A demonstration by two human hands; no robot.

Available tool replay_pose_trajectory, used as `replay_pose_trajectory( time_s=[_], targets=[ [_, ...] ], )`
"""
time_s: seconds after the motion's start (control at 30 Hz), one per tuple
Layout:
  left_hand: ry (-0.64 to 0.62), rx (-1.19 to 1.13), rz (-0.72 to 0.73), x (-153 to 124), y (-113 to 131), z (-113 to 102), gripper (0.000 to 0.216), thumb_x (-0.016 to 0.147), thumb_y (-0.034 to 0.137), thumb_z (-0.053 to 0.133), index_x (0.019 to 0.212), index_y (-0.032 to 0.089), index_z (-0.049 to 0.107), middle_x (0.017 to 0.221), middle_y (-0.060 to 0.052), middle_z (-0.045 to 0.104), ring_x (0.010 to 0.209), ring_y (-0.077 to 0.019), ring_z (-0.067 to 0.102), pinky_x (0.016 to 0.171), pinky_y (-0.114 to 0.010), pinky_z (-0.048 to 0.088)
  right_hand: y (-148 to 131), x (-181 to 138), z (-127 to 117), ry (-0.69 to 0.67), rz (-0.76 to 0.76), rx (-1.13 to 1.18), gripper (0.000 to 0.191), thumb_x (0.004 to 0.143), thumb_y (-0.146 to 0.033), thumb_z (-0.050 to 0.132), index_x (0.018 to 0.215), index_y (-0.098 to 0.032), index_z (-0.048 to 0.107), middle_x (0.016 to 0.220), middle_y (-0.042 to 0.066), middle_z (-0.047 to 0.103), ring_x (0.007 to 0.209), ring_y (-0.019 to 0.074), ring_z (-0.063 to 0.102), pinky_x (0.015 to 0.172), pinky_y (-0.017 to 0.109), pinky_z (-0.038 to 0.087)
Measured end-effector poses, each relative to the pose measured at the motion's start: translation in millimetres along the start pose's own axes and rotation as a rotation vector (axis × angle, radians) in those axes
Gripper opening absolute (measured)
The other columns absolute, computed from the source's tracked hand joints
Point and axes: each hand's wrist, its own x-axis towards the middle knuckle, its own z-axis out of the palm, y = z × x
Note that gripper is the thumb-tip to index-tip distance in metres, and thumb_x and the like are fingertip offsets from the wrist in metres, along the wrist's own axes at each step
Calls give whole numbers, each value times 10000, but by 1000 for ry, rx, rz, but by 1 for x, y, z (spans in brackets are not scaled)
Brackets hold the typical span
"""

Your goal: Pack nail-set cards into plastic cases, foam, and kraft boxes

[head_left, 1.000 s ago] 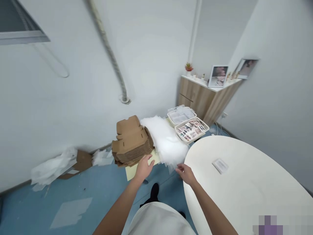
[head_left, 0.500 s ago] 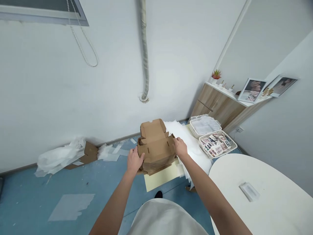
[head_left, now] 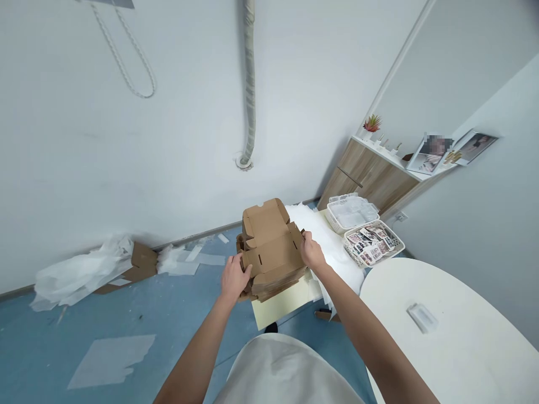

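Note:
A brown mailer box blank (head_left: 273, 255) lies on top of a stack of similar cardboard blanks (head_left: 278, 289), its slotted side flaps tilted up. My left hand (head_left: 234, 278) pinches the left side flap, thumb over the inner face. On the opposite side, my right hand (head_left: 312, 251) is closed on the right flap. Beneath the stack is a pale yellow board (head_left: 280, 307). White foam sheets (head_left: 341, 252) lie piled just right of the stack, under my right wrist. My fingertips behind the flaps are hidden.
Two white baskets hold things at the right: one clear packets (head_left: 352, 212), the other printed cards (head_left: 374, 241). A round white table (head_left: 455, 336) stands nearest on the right, a small clear case (head_left: 422, 318) on it. Wrapping scraps (head_left: 84, 269) litter the blue floor at left.
The side flaps have been folded up a little more, the right one most clearly. Both hands still hold them. The view has shifted slightly downward and to the right.

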Motion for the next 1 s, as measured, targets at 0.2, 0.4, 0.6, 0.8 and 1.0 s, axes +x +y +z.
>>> replay_pose_trajectory(
  time_s=[0.2, 0.4, 0.6, 0.8, 1.0],
  targets=[
    [-15, 11, 4, 1, 0, 0, 454, 780, 423, 459, 1149, 159, 437, 1043, -121, 528, 913, -247, 554, 634, -308, 443, 10, -19, -2, 216, -164, 138, 376, 855, -224, 254, 1222, -170, 321, 961, 93, 620, 728, 199, 596, 636, 304, 428],
    [20, 19, -2, 0, 0, -3, 359, 763, 375, 499, 1050, 174, 422, 981, -96, 550, 878, -238, 563, 611, -298, 431, 6, -31, 3, 426, -238, 57, 365, 849, -178, 305, 1175, -209, 466, 1068, 88, 607, 917, 205, 589, 690, 309, 480],
    [21, -24, -3, 0, -3, 1, 425, 747, 341, 527, 1105, 162, 384, 1016, -112, 527, 931, -245, 555, 641, -309, 449, 4, -31, 6, 463, -499, 88, 286, 848, -173, 389, 1044, -246, 584, 1050, 67, 617, 1059, 208, 521, 889, 397, 434],
    [36, -29, 25, 1, -3, 2, 475, 742, 345, 521, 1155, 142, 401, 1025, -130, 515, 1023, -284, 501, 767, -380, 444, -9, -37, 6, 482, -382, 587, 300, 867, -264, 360, 1138, -214, 476, 1239, 87, 507, 1137, 188, 477, 912, 389, 434],
    [125, -153, 55, 10, 5, 1, 380, 762, 298, 479, 1110, 149, 461, 1079, -138, 511, 1094, -294, 451, 891, -450, 383, 0, -27, -12, 578, 64, 984, 357, 825, -414, 421, 1102, -193, 462, 1006, 70, 593, 876, 171, 565, 764, 335, 450]
  ],
)
